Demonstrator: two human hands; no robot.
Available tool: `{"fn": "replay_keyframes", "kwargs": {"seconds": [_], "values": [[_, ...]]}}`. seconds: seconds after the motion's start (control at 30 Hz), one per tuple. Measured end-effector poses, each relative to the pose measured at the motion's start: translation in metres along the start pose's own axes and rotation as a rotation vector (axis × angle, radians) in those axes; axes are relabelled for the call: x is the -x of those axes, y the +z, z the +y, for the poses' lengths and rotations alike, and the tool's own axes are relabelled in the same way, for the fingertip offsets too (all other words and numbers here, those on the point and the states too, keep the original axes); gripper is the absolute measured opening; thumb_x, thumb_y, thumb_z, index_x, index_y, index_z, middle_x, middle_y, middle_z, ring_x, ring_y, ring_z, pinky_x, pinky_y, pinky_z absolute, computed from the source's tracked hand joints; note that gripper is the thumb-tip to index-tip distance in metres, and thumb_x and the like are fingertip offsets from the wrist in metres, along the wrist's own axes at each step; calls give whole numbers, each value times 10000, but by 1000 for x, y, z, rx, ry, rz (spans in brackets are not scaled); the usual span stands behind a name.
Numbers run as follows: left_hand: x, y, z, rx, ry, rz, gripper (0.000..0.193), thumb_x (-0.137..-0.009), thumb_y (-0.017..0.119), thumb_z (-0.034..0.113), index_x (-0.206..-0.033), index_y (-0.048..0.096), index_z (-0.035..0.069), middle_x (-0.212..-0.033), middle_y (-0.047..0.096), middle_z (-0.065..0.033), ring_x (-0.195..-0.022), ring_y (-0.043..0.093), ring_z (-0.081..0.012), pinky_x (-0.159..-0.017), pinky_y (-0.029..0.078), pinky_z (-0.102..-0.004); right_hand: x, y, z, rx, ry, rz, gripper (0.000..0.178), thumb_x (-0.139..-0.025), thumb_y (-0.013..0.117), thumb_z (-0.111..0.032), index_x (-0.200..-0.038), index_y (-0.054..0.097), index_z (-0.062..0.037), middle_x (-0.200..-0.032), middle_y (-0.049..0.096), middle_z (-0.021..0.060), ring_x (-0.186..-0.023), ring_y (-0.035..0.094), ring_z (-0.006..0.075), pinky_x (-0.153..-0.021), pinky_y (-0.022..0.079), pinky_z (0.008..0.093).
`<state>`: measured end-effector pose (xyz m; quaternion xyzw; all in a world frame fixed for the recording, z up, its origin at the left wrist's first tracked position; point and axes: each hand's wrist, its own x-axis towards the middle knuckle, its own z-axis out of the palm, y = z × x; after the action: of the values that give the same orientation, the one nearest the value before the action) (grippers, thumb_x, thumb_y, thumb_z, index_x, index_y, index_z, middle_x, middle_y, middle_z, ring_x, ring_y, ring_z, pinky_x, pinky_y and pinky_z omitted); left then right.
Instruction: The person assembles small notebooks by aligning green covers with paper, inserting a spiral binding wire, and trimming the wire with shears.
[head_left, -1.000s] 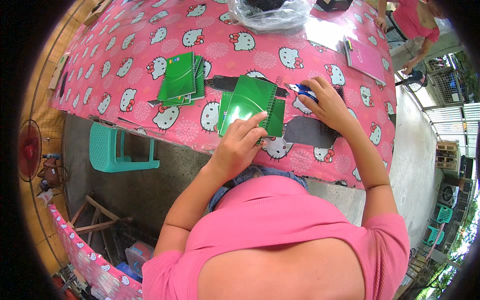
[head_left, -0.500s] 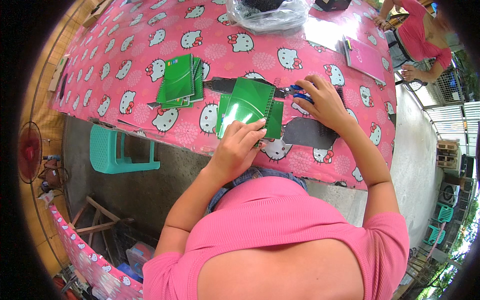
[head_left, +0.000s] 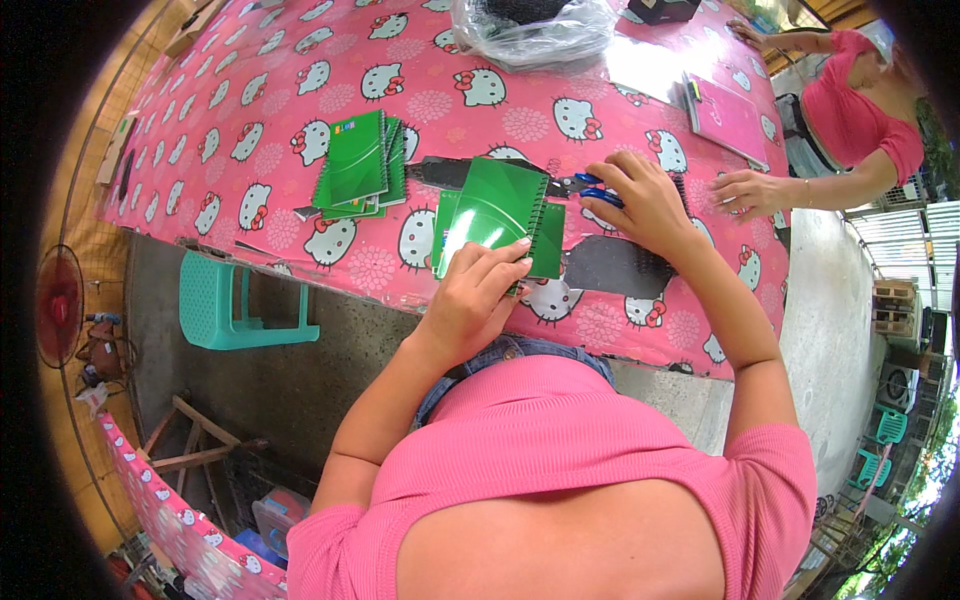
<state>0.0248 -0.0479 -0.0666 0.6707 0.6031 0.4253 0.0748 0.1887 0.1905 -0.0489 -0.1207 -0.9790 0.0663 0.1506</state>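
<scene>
A green spiral notebook [head_left: 490, 205] lies in front of me on top of another green notebook [head_left: 548, 240]. My left hand [head_left: 480, 285] grips its lower edge, fingers pressed together near the bottom of the wire coil. In my right hand [head_left: 640, 200] is a pair of blue-handled pliers [head_left: 602, 195], with the dark jaws against the coil's upper right side. Dark grey covers or sheets [head_left: 615, 265] rest under and beside my right wrist; a further dark piece [head_left: 440, 172] shows behind the notebook. Left of these, several green notebooks [head_left: 357, 160] form a loose stack.
A pink patterned cloth covers the table [head_left: 370, 265]. Toward the back are a clear plastic bag [head_left: 535, 40] and a pink notebook [head_left: 727, 118]. Another person's hand [head_left: 745, 193] rests on the table's right side. A turquoise stool [head_left: 210, 300] stands below the left front edge.
The other person at the right has shifted, one hand now reaching onto the table nearer my right hand. My own hands and the pliers have barely moved.
</scene>
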Motion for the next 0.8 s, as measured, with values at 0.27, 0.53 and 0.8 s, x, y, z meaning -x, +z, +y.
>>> {"fn": "replay_keyframes", "kwargs": {"seconds": [0.27, 0.53, 0.8], "values": [[0, 2, 0, 26, -3, 6, 398, -692, 726, -15, -1072, 609, 16, -1230, 617, -100, -907, 561, -287, -826, 466, -386, 0, 3, -3, -49, 225, -181, 420, -825, 721, -411, -982, 648, -29, -818, 635, 145, -736, 637, 324, -644, 496, 432], [2, 3, -1, 1, -21, 6, 378, -721, 744, -3, -1077, 621, 26, -1248, 623, -109, -931, 569, -300, -833, 475, -375, -5, -21, -11, -38, 84, 79, 385, -818, 712, -415, -921, 613, -58, -839, 600, 114, -751, 618, 313, -668, 492, 426], [0, 5, 1, 5, -3, 22, 388, -686, 718, -24, -1059, 618, 13, -1210, 626, -102, -909, 558, -284, -832, 466, -383, -10, -26, -12, -195, 203, -100, 357, -845, 699, -387, -879, 618, -41, -786, 620, 107, -717, 635, 249, -602, 485, 383]]}}
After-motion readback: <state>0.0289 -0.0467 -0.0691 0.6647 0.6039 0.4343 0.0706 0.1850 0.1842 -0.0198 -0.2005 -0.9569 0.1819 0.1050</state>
